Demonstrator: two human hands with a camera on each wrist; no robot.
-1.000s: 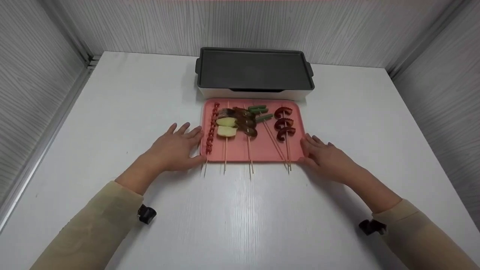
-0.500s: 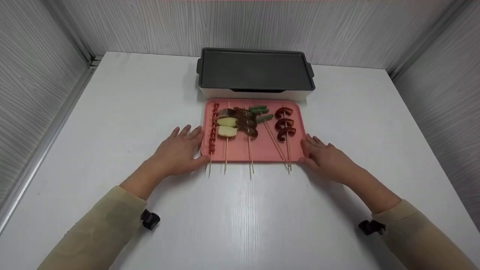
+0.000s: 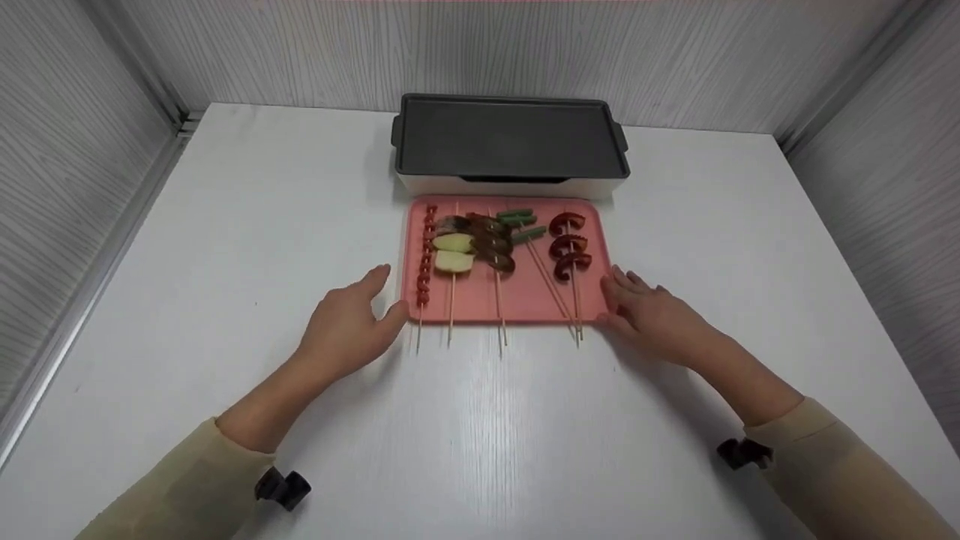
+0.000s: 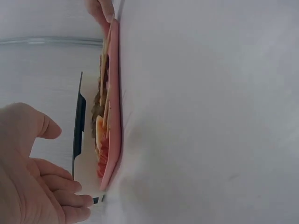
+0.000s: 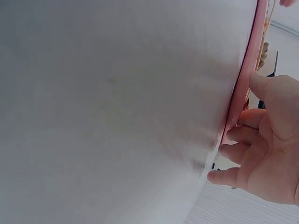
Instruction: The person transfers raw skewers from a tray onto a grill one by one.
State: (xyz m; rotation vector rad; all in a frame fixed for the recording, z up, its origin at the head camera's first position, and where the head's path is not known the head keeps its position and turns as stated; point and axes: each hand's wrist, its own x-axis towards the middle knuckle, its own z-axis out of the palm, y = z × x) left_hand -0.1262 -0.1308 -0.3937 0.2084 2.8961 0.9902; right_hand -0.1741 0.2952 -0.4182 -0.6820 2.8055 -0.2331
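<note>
A pink tray (image 3: pixel 536 306) bears several wooden skewers whose sticks poke over its front rim. From left to right: a skewer of small red pieces (image 3: pixel 424 281), one of pale slices (image 3: pixel 454 262), brown pieces (image 3: pixel 493 244), green pieces (image 3: pixel 529 236) and dark red curled pieces (image 3: pixel 572 246). My left hand (image 3: pixel 345 328) hovers by the tray's front left corner with thumb and fingers spread, holding nothing. In the left wrist view a gap separates its fingers (image 4: pixel 70 198) from the tray. My right hand (image 3: pixel 660 322) touches the front right corner, thumb (image 5: pixel 259 85) against the rim and fingers along the side.
Just behind the tray stands a white grill with a dark flat plate (image 3: pixel 514 139) and side handles. Both are on a white table (image 3: pixel 480 435). Grey wood-grain walls (image 3: pixel 510 52) close off the back and sides.
The left hand first shifted slightly right, moving the red-piece skewer's stick rightward, then drew its fingers back from the tray's left side. The right hand stays at its corner.
</note>
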